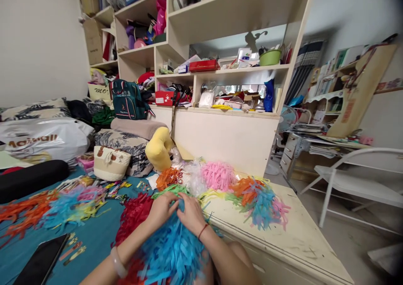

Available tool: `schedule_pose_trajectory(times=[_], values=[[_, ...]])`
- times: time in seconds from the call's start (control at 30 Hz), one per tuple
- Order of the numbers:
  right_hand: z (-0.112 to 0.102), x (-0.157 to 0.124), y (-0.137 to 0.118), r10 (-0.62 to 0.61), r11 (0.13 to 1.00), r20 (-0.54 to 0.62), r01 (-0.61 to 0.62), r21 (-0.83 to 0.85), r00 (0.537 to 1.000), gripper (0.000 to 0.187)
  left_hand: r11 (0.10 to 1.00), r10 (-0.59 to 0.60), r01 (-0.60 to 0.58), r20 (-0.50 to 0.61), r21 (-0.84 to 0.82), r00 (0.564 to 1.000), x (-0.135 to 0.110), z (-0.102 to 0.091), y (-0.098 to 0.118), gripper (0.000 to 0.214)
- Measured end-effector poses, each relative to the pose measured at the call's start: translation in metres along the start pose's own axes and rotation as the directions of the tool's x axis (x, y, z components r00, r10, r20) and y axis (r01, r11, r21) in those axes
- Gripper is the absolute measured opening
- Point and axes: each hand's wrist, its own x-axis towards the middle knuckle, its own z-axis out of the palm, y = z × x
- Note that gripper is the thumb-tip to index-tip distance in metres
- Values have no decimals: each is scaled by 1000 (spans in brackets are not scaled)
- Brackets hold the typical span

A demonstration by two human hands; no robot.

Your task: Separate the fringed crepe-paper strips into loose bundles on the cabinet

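My left hand [164, 207] and my right hand [190, 213] meet at the top of a blue fringed paper pom-pom [176, 247], fingers pinched close together. What sits between the fingertips looks like thin strip ends of the blue fringe; the exact grip is partly hidden. Red fringe [134, 213] lies beside and under my left forearm. Green strips [173, 189] and an orange fringe bundle [170, 178] lie just beyond my hands. Farther back rests a pink fringe bundle [218, 175].
A multicoloured fringe bundle [258, 199] lies on the cream cabinet top [299, 230] at right. On the teal bed sheet [94, 222] are more coloured strips [67, 205], a black phone [40, 260] and a woven bag [111, 163]. A white chair [365, 178] stands at far right.
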Motion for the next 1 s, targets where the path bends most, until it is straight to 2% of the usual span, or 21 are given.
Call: schedule_pose_trajectory(times=[0.07,0.1,0.23,0.33,0.4,0.47,0.53,0.67,0.73,0.87,0.93,1.0], values=[[4,16,-7,-5,1000,-5,5,1,1000,16,999,36,-34,-59,20,998,4,-15,5,18],[4,25,-11,-20,1000,-13,21,13,1000,9,999,48,-46,-94,24,994,6,-22,6,20],[-11,61,-35,-109,986,-118,123,116,987,12,999,49,-50,-259,2,965,15,-48,6,47],[-32,78,-60,-107,969,-250,157,190,962,11,998,39,-53,-343,-31,938,21,-61,11,50],[-47,78,-74,-99,959,-289,169,229,952,12,996,45,-70,-370,-53,928,22,-68,23,51],[-62,68,-85,-102,949,-263,173,262,959,12,991,60,-98,-361,-88,931,21,-72,43,53],[-78,48,-88,-102,946,-191,155,286,976,13,980,67,-120,-305,-159,950,17,-72,68,49],[-121,-6,-74,-48,954,-27,54,295,998,18,938,46,-63,-58,-342,997,3,-61,109,27],[-152,-32,-60,0,958,27,-7,285,1000,28,920,49,-22,59,-391,997,-3,-52,124,29],[-205,-76,-45,46,947,132,-85,308,990,45,883,82,27,212,-468,974,-11,-39,150,31],[-215,-94,-48,35,933,188,-99,345,982,59,887,117,4,232,-462,966,-14,-35,163,31],[-212,-109,-55,62,913,208,-140,383,976,70,905,150,-40,229,-424,962,-16,-33,172,31]])
